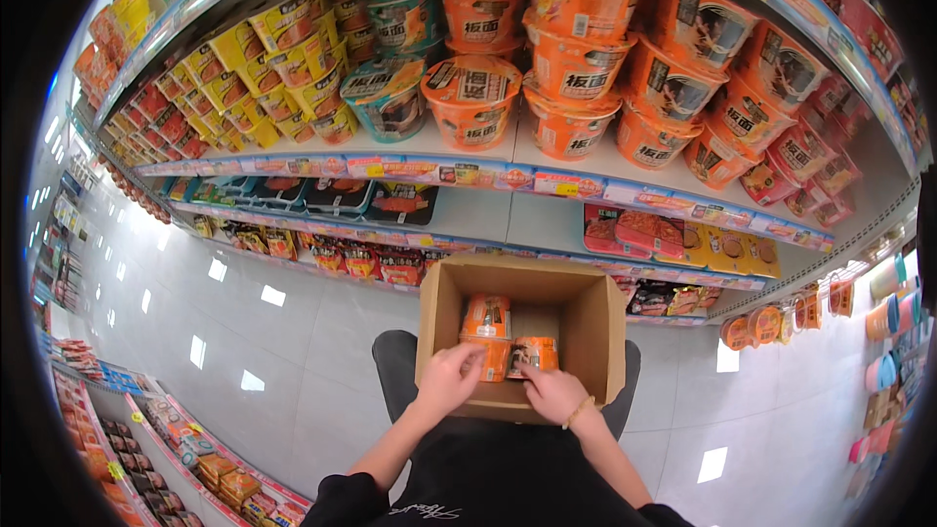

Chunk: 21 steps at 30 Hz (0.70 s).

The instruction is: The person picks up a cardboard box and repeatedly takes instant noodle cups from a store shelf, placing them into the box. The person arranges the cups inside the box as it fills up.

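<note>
An open cardboard box (585,337) rests at my lap, its floor partly in view. Inside lie several orange instant-noodle cups: one at the back left (487,316), one before it (496,360), and another at the right (542,353). My left hand (452,376) reaches over the box's near left side, its fingers at the front left cup. With fingers extended, my right hand (554,391) touches or nearly touches the right cup; a beaded bracelet is on that wrist. Whether the left fingers grip the cup is unclear.
Ahead, a store shelf (468,165) holds stacked orange noodle tubs (472,99), teal tubs (388,99) and yellow packs (293,58). Lower shelves carry black trays (337,196) and red packs (644,230). Cups hang at the right (763,325). Another display stands at the lower left (183,446).
</note>
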Each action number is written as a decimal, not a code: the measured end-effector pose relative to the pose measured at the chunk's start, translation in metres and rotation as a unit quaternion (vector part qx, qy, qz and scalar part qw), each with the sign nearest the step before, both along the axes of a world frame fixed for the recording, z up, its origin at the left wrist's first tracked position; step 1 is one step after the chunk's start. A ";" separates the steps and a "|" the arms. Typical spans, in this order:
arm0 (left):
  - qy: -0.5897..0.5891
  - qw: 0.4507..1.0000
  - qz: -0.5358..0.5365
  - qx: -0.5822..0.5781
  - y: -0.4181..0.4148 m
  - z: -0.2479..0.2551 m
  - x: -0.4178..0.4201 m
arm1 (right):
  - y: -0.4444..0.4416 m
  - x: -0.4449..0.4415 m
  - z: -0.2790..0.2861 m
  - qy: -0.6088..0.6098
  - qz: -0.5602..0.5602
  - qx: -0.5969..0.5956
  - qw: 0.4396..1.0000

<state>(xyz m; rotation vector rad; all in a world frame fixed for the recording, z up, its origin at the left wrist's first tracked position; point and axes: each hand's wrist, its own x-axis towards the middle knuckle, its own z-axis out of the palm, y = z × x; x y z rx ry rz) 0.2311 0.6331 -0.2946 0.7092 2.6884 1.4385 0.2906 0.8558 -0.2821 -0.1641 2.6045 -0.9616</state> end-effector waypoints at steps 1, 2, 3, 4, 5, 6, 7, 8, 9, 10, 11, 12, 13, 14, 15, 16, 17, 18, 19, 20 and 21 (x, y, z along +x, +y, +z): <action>0.022 1.000 0.000 0.019 0.005 0.010 -0.013 | 0.001 0.011 -0.008 0.023 -0.016 -0.010 1.000; 0.040 0.998 0.004 0.042 0.011 0.023 -0.029 | 0.000 0.019 -0.018 0.043 -0.027 -0.024 0.998; 0.056 0.996 0.006 0.067 0.020 0.038 -0.047 | -0.001 0.024 -0.032 0.062 -0.039 -0.036 0.997; 0.097 0.992 0.006 0.081 0.030 0.056 -0.068 | -0.003 0.028 -0.041 0.093 -0.052 -0.025 0.994; 0.136 0.986 0.012 0.091 0.037 0.079 -0.088 | -0.006 0.027 -0.040 0.113 -0.060 -0.023 0.992; 0.175 0.978 0.011 0.115 0.049 0.105 -0.106 | -0.006 0.027 -0.041 0.130 -0.073 -0.018 0.989; 0.211 0.968 0.012 0.137 0.060 0.129 -0.125 | -0.008 0.030 -0.041 0.144 -0.084 -0.014 0.986; 0.235 0.961 0.031 0.140 0.067 0.148 -0.148 | -0.010 0.029 -0.045 0.153 -0.084 -0.021 0.984; 0.285 0.941 0.017 0.180 0.077 0.169 -0.172 | -0.011 0.029 -0.044 0.147 -0.085 -0.015 0.985; 0.302 0.928 0.021 0.218 0.096 0.195 -0.186 | -0.010 0.029 -0.042 0.140 -0.090 -0.004 0.986; 0.327 0.919 0.021 0.220 0.104 0.213 -0.210 | -0.010 0.027 -0.040 0.136 -0.091 0.004 0.986; 0.320 0.923 0.033 0.211 0.119 0.236 -0.224 | -0.008 0.028 -0.043 0.137 -0.094 0.006 0.986; 0.323 0.919 0.027 0.224 0.132 0.254 -0.235 | -0.008 0.029 -0.046 0.139 -0.096 0.006 0.986; 0.332 0.916 0.022 0.224 0.144 0.270 -0.249 | -0.006 0.030 -0.048 0.140 -0.098 0.007 0.985; 0.330 0.919 0.012 0.215 0.152 0.284 -0.259 | -0.005 0.030 -0.048 0.141 -0.102 -0.001 0.985; 0.309 0.927 -0.003 0.212 0.153 0.295 -0.265 | -0.006 0.033 -0.048 0.138 -0.099 -0.013 0.985; 0.350 0.919 0.020 0.183 0.154 0.297 -0.296 | -0.008 0.034 -0.045 0.134 -0.096 -0.025 0.986; 0.346 0.918 0.019 0.192 0.159 0.301 -0.309 | -0.008 0.033 -0.037 0.100 -0.100 -0.026 0.990; 0.340 0.919 0.018 0.201 0.164 0.301 -0.320 | -0.008 0.033 -0.040 0.094 -0.103 -0.030 0.990; 0.367 0.912 0.007 0.184 0.157 0.305 -0.341 | -0.011 0.032 -0.038 0.099 -0.093 -0.029 0.990; 0.392 0.904 -0.008 0.171 0.152 0.303 -0.354 | -0.011 0.032 -0.035 0.103 -0.088 -0.025 0.990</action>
